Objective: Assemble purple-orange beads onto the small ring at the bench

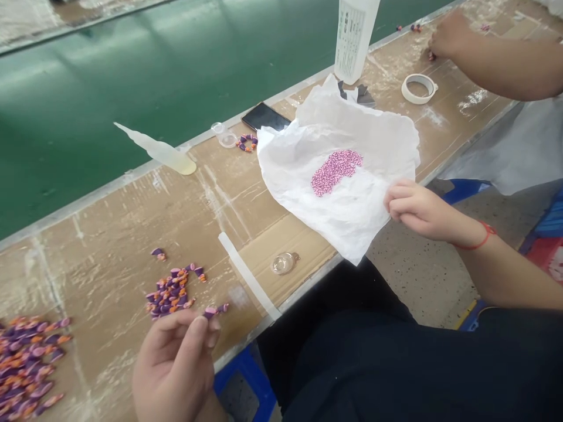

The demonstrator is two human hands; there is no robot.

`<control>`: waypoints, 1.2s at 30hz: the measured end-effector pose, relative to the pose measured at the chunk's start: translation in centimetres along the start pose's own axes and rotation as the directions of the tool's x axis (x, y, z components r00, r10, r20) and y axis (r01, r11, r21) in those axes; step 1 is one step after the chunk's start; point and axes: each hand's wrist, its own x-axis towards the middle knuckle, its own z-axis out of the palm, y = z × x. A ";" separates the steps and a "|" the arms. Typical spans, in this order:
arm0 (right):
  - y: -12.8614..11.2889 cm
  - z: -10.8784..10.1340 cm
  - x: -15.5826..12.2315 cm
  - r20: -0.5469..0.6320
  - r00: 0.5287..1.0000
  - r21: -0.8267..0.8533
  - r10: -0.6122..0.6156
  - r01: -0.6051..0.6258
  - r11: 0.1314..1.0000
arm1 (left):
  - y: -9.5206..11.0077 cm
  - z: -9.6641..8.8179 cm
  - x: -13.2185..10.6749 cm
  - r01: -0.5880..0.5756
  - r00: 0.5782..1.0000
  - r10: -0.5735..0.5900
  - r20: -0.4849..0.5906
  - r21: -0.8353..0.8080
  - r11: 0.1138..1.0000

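My left hand (176,363) pinches one small purple-and-orange piece (210,312) between thumb and fingertips, just above the surface (109,246), while my right hand (417,208) is closed on the near edge of the crumpled white paper (352,129), whose near corner hangs over the surface's edge. I judge that an uneven lift or tug there would tip the paper and send the pink beads (336,170) rolling off onto the floor (422,275), and a slack pinch could drop the piece. The beads look tiny and glossy, heaped in a narrow patch at the paper's middle
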 end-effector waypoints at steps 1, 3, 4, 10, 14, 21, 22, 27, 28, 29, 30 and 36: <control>0.0 -0.1 0.0 -0.015 1.000 0.006 0.011 -0.011 1.000 | 0.0 0.0 0.0 -0.004 1.000 0.004 0.000 0.000 1.000; -0.1 -0.3 0.0 -0.044 0.999 0.021 0.027 -0.026 0.999 | 0.0 0.0 0.0 -0.003 1.000 0.003 -0.002 -0.004 1.000; -0.2 -0.4 0.1 -0.061 0.997 0.025 0.043 -0.041 0.999 | 0.1 0.1 0.0 0.000 1.000 0.000 -0.002 -0.004 1.000; 0.7 0.0 2.5 -0.162 0.950 0.050 0.265 -0.260 0.964 | 0.1 0.3 -0.2 0.006 1.000 -0.006 -0.003 -0.012 1.000; 1.9 1.6 5.6 -0.148 0.906 0.056 0.397 -0.393 0.918 | -0.1 0.4 -0.4 0.022 1.000 -0.022 -0.014 -0.016 1.000; 2.5 3.7 8.0 -0.125 0.895 0.034 0.429 -0.428 0.903 | -0.6 -0.5 0.0 0.030 1.000 -0.029 0.008 -0.039 0.999; 2.5 3.8 8.1 -0.124 0.898 0.022 0.422 -0.423 0.906 | -0.6 -0.6 0.1 0.025 1.000 -0.024 0.009 -0.042 0.999; 1.4 2.6 7.7 -0.128 0.914 -0.009 0.384 -0.388 0.921 | -0.5 -0.8 0.0 0.007 1.000 -0.008 -0.014 -0.049 0.999; 0.9 1.8 7.0 -0.143 0.913 -0.008 0.382 -0.387 0.922 | -0.4 -0.8 -0.1 0.002 1.000 -0.003 -0.022 -0.047 0.999; 0.4 0.9 6.0 -0.158 0.910 -0.006 0.383 -0.389 0.921 | -0.3 -0.8 -0.1 -0.005 0.999 0.004 -0.032 -0.046 0.999; 0.0 0.0 4.7 -0.178 0.906 -0.003 0.385 -0.392 0.920 | -0.3 -0.9 -0.1 -0.010 0.999 0.009 -0.036 -0.043 0.999; -0.2 -2.6 -6.4 -0.197 0.803 -0.136 0.563 -0.591 0.795 | 0.1 -1.2 0.5 -0.051 0.998 0.049 -0.032 -0.041 0.998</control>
